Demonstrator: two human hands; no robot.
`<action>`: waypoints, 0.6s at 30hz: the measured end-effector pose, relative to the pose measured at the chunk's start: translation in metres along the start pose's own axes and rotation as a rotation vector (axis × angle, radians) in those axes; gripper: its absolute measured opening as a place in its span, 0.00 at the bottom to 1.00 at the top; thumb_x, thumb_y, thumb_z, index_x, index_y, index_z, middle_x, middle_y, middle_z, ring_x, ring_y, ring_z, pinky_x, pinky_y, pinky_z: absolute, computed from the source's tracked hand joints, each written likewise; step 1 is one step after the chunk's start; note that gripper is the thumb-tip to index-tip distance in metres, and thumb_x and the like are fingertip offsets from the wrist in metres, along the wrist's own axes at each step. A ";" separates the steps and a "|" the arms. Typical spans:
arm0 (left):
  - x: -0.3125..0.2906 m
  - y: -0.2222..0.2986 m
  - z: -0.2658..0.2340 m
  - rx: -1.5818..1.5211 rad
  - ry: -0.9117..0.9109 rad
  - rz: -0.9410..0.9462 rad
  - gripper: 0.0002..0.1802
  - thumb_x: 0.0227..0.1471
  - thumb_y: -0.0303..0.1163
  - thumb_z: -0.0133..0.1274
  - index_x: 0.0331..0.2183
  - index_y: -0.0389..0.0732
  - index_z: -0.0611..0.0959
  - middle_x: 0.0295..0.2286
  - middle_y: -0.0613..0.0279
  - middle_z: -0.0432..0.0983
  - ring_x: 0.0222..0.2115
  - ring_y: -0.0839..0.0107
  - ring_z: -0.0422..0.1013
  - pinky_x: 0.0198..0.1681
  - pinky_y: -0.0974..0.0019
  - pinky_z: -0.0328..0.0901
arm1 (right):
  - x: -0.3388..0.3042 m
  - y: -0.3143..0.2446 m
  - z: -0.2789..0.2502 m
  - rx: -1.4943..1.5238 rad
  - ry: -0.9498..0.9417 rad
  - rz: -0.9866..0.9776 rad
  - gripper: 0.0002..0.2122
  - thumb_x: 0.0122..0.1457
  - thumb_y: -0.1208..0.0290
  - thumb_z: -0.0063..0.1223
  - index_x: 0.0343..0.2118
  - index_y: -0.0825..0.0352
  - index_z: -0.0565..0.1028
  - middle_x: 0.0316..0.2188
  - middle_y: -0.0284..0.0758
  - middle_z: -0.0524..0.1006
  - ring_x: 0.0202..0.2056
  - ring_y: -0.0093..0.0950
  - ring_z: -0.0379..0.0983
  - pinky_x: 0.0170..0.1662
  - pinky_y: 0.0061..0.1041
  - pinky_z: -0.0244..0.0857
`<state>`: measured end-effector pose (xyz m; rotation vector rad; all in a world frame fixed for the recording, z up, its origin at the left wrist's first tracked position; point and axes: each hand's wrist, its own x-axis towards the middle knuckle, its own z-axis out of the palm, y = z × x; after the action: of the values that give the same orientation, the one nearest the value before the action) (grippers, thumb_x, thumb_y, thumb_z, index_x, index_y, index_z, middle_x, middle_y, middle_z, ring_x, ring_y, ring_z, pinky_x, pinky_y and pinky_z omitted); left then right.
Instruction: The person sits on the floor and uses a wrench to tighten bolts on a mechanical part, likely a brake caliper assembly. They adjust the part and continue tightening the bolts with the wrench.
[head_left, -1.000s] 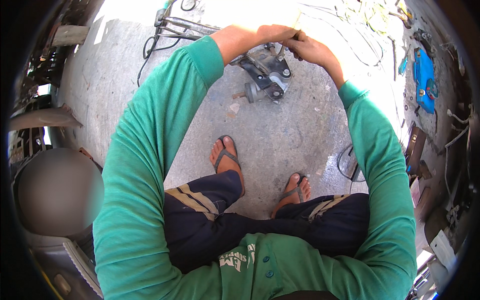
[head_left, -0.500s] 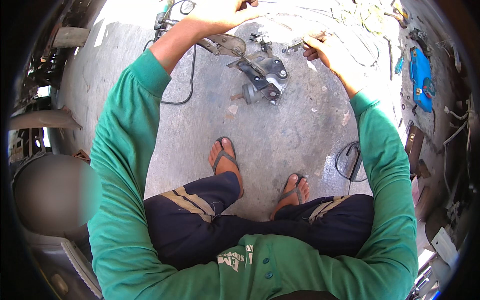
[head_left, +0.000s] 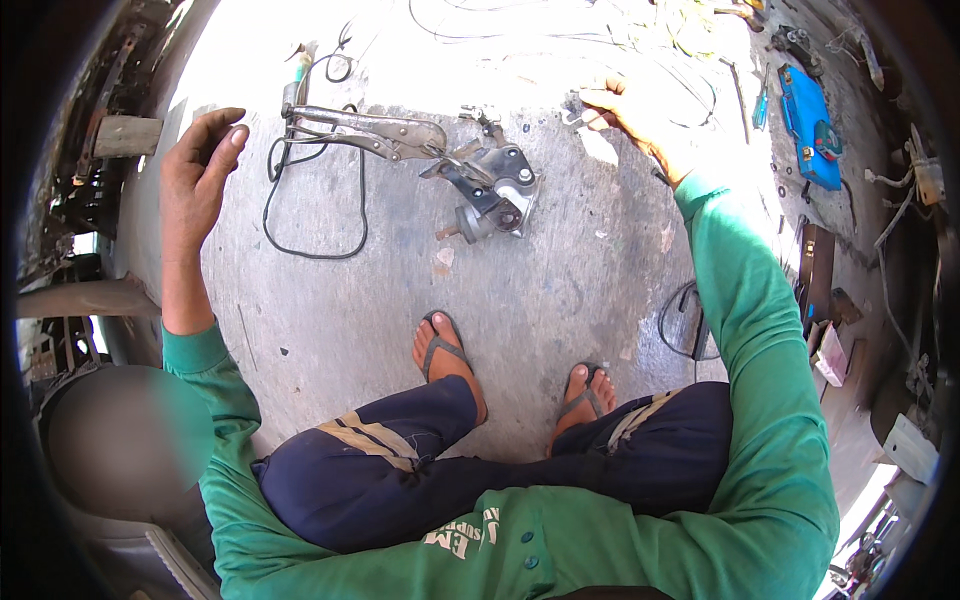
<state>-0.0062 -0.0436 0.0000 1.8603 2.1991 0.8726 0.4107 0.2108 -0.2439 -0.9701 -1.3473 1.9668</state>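
Note:
My left hand point(head_left: 203, 165) is raised at the left with its thumb and fingers apart, and nothing shows in it. To its right lie long-handled locking pliers point(head_left: 375, 130), their jaws at a black and silver metal assembly point(head_left: 490, 190) with a grey cylinder on it. My right hand point(head_left: 625, 115) is at the upper right, fingers pinched together. At its fingertips is a small dark metal piece point(head_left: 573, 106), blurred by glare. A smaller metal part point(head_left: 482, 122) lies just beyond the assembly.
A black cable point(head_left: 365, 205) loops on the concrete floor beside the pliers. A blue case point(head_left: 810, 130) and a blue-handled screwdriver point(head_left: 763, 100) lie at the right. My sandalled feet point(head_left: 445, 350) stand nearer. A wooden block point(head_left: 130, 137) sits at the far left.
My left hand has swung left and nearer, away from above the pliers. My right hand remains at the upper right. The whole view has shifted slightly.

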 end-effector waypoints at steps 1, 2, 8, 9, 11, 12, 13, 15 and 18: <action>-0.007 -0.003 -0.004 0.009 -0.008 -0.042 0.18 0.61 0.37 0.60 0.47 0.35 0.84 0.31 0.63 0.80 0.28 0.78 0.70 0.33 0.73 0.67 | 0.001 0.003 0.002 0.074 -0.035 0.009 0.08 0.67 0.67 0.54 0.40 0.67 0.76 0.29 0.33 0.78 0.28 0.22 0.75 0.32 0.21 0.72; -0.015 -0.008 -0.007 0.015 -0.015 -0.085 0.17 0.61 0.37 0.60 0.47 0.35 0.84 0.31 0.63 0.80 0.29 0.78 0.70 0.33 0.72 0.67 | 0.005 0.011 0.001 0.124 -0.054 0.018 0.08 0.67 0.68 0.54 0.41 0.67 0.76 0.30 0.34 0.78 0.29 0.22 0.76 0.32 0.21 0.72; -0.037 -0.032 -0.008 0.016 -0.057 -0.234 0.16 0.61 0.35 0.59 0.46 0.34 0.84 0.31 0.63 0.80 0.28 0.78 0.69 0.32 0.72 0.67 | 0.040 0.061 0.010 -0.051 -0.047 0.053 0.10 0.66 0.67 0.55 0.44 0.68 0.76 0.33 0.35 0.79 0.32 0.24 0.77 0.36 0.23 0.74; -0.037 -0.035 -0.007 -0.009 -0.061 -0.243 0.16 0.61 0.34 0.59 0.46 0.33 0.84 0.31 0.63 0.80 0.28 0.79 0.69 0.32 0.72 0.67 | 0.049 0.064 0.014 -0.136 -0.040 0.063 0.11 0.66 0.66 0.55 0.45 0.68 0.76 0.33 0.36 0.79 0.33 0.25 0.77 0.37 0.24 0.74; -0.037 -0.040 -0.001 -0.038 -0.071 -0.257 0.16 0.61 0.34 0.59 0.45 0.33 0.84 0.31 0.64 0.80 0.28 0.79 0.69 0.32 0.72 0.67 | 0.074 0.070 0.026 -0.306 -0.026 0.084 0.15 0.65 0.63 0.56 0.47 0.69 0.76 0.35 0.38 0.80 0.35 0.27 0.77 0.40 0.26 0.74; -0.038 -0.040 0.002 -0.040 -0.077 -0.259 0.15 0.61 0.34 0.59 0.45 0.33 0.84 0.31 0.64 0.80 0.28 0.79 0.69 0.32 0.73 0.66 | 0.084 0.074 0.030 -0.389 -0.020 0.093 0.16 0.65 0.62 0.56 0.48 0.70 0.76 0.35 0.39 0.80 0.35 0.29 0.77 0.42 0.27 0.74; -0.037 -0.040 0.005 -0.044 -0.084 -0.260 0.15 0.61 0.33 0.59 0.45 0.33 0.83 0.31 0.64 0.80 0.28 0.80 0.68 0.32 0.73 0.66 | 0.088 0.078 0.032 -0.471 -0.012 0.103 0.18 0.64 0.61 0.57 0.50 0.70 0.76 0.36 0.39 0.81 0.36 0.30 0.78 0.43 0.28 0.74; -0.036 -0.042 0.010 -0.053 -0.116 -0.268 0.15 0.61 0.33 0.60 0.45 0.33 0.83 0.31 0.64 0.80 0.28 0.80 0.68 0.31 0.73 0.66 | 0.088 0.086 0.030 -0.564 0.010 0.020 0.16 0.65 0.63 0.57 0.50 0.68 0.76 0.37 0.37 0.80 0.36 0.28 0.78 0.40 0.29 0.74; -0.030 -0.047 0.020 -0.056 -0.147 -0.258 0.15 0.60 0.32 0.60 0.45 0.33 0.83 0.30 0.64 0.80 0.27 0.80 0.68 0.31 0.73 0.66 | 0.081 0.084 0.002 -1.036 0.104 -0.321 0.14 0.65 0.62 0.56 0.46 0.67 0.78 0.36 0.38 0.81 0.36 0.27 0.79 0.37 0.28 0.72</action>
<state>-0.0307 -0.0680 -0.0481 1.5184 2.2329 0.7173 0.3579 0.2440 -0.3422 -1.1389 -2.3299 0.8937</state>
